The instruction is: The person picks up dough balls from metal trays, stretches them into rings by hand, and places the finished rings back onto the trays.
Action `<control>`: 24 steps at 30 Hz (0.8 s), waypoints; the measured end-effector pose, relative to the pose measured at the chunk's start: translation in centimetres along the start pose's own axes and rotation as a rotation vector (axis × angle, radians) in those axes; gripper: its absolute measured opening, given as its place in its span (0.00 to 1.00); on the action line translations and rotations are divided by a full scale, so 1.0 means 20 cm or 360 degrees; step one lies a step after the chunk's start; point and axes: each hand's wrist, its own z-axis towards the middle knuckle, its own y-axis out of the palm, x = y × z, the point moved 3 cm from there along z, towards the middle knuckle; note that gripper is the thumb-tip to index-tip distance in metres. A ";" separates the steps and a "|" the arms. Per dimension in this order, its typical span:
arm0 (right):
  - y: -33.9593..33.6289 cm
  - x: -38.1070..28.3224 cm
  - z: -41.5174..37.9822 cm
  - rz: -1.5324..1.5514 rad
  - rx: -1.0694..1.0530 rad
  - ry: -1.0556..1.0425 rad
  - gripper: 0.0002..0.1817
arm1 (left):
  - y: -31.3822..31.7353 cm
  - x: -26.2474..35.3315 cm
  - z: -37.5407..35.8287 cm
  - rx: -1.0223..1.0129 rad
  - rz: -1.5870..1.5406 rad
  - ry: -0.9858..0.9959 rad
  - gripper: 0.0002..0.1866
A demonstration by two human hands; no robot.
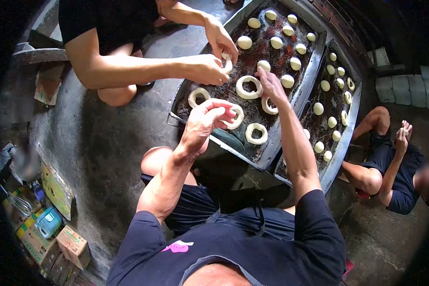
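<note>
Touching a dough ball (263, 66) at the R hand's (273, 87) 11 o'clock, w/ fingers bent in close; can't tell if gripped or just touched, tips being partly hidden. Holding nothing visible in the L hand (202, 119), fingers half-curled w/ a gap to the thumb, nr a dough ring (233, 117) at its 3 o'clock.

To do it well, best to lift the ball from low on its sides, w/ soft pads & even pressure, so as not to dent it or smear it on the tray (273, 145). Prob. wise to raise it straight up, clear of the big ring (249, 87) at the R hand's 9 o'clock, & mind the wrist over the partly covered ring (270, 106) at 6. Better to come in clear of the co-worker's hands (206, 68), busy w/ another ring (228, 62) at the L hand's 1 o'clock
</note>
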 end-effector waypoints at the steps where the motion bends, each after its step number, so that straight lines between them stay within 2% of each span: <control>1: -0.03 -0.01 0.03 -0.0202 -0.0017 0.0071 0.30 | 0.01 0.01 0.00 0.0007 0.0029 -0.0011 0.11; 2: -0.09 -0.01 0.05 -0.0215 -0.0010 0.0179 0.28 | 0.02 0.02 0.00 0.0008 0.0061 -0.0013 0.11; 4: -0.20 -0.13 0.01 -0.0431 0.0411 0.0198 0.25 | 0.04 -0.01 0.02 -0.0007 0.0160 0.0027 0.11; 5: -0.20 -0.10 0.05 -0.0356 0.0509 0.0205 0.23 | 0.05 -0.02 0.03 -0.0038 0.0226 0.0014 0.11; 6: -0.17 -0.05 0.10 -0.0376 0.0520 0.0238 0.23 | 0.06 -0.03 0.05 -0.0066 0.0293 0.0003 0.11; 8: -0.08 0.01 0.16 -0.0482 0.0393 0.0056 0.24 | 0.09 -0.04 0.06 -0.0125 0.0387 -0.0007 0.11; 9: -0.07 -0.03 0.15 -0.0436 0.0465 0.0035 0.22 | 0.11 -0.04 0.07 -0.0130 0.0419 -0.0014 0.11; 10: -0.07 -0.04 0.11 -0.0204 0.0365 -0.0007 0.18 | 0.11 -0.05 0.08 -0.0131 0.0450 -0.0021 0.11; 12: -0.05 -0.06 0.02 0.0248 0.0182 0.0082 0.20 | 0.10 -0.11 0.12 -0.0124 0.0523 -0.0035 0.12; 14: -0.08 -0.17 -0.21 0.0606 0.0173 -0.0153 0.25 | 0.10 -0.15 0.16 0.0123 0.0784 0.0226 0.16; 16: -0.09 -0.22 -0.49 0.1162 -0.0022 -0.0205 0.26 | 0.18 -0.14 0.17 0.0172 0.0716 0.0127 0.24; 18: -0.12 -0.25 -0.71 0.1370 -0.0105 -0.0145 0.25 | 0.26 -0.19 0.19 -0.0133 0.0448 0.0130 0.26; 20: -0.15 -0.20 -0.85 0.1526 -0.0007 -0.0194 0.24 | 0.36 -0.21 0.21 -0.0420 0.0603 0.0216 0.25; 23: -0.26 -0.16 -0.98 0.1638 0.0130 -0.0184 0.22 | 0.50 -0.26 0.16 -0.0488 0.0475 0.0146 0.23; 24: -0.28 -0.12 -0.99 0.1628 0.0163 -0.0227 0.23 | 0.50 -0.36 0.18 -0.0507 0.0478 0.0217 0.25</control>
